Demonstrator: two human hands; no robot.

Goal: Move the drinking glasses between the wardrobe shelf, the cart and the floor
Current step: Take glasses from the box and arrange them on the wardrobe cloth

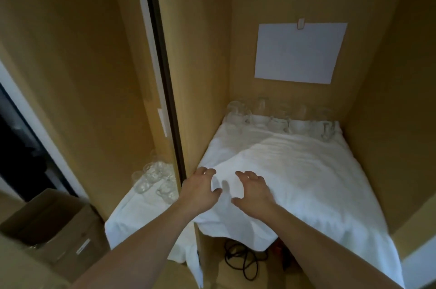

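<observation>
Several clear drinking glasses (278,116) stand in a row at the back of the wardrobe shelf, on a white cloth (306,170) that covers the shelf and hangs over its front edge. Another group of clear glasses (155,180) stands on a second white cloth (136,213) in the left compartment, lower down. My left hand (200,192) and my right hand (252,192) hover over the near left part of the shelf cloth, fingers spread and curved, palms down. Neither hand holds a glass.
A white sheet of paper (297,52) hangs on the wardrobe's back wall. A dark sliding-door edge (165,76) divides the two compartments. Cardboard boxes (56,225) sit on the floor at the left. Black cables (243,258) lie under the shelf.
</observation>
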